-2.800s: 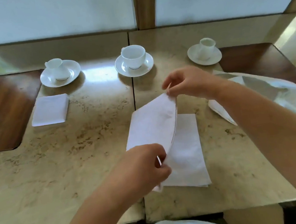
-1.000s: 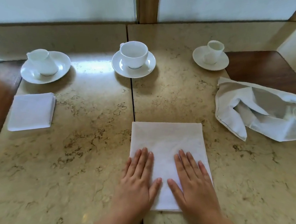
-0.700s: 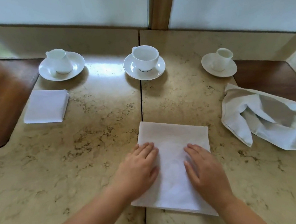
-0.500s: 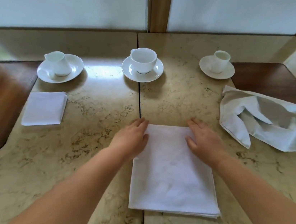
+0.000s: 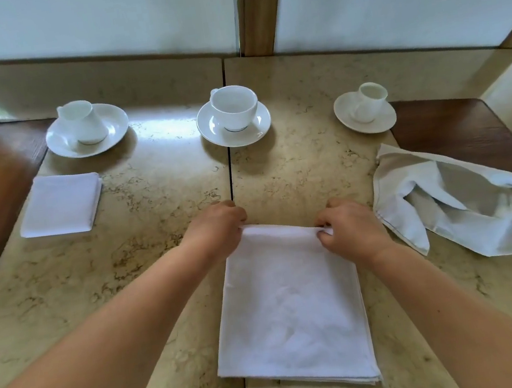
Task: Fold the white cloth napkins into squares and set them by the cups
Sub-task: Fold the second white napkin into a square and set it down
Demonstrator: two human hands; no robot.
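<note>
Step in hand: second napkin (image 5: 291, 313), mid-fold. It lies flat at the table's (image 5: 158, 200) near-centre, across the seam between the two slabs, folded down to a layered rectangle. Long axis runs near edge to far edge, tilted slightly, with the far short edge pointing toward the middle cup (image 5: 234, 107). Left hand (image 5: 218, 226) pinches the far-left corner, fingers curled over the edge; right hand (image 5: 348, 227) pinches the far-right corner likewise. The far edge looks just lifted off the table, though this is hard to confirm. Judgement: next move is to carry that far edge back toward the near edge, halving the rectangle into a square; it calls for both corners travelling together and landing on the near corners so the layers stay aligned, then a press flat. Status of the rest: one finished square (image 5: 60, 205) sits toward the left edge, just in front of the left cup (image 5: 84, 122). A third napkin, crumpled (image 5: 464, 202), lies toward the right edge, in front of the right cup (image 5: 368, 102), not yet folded. About one third done.
</note>
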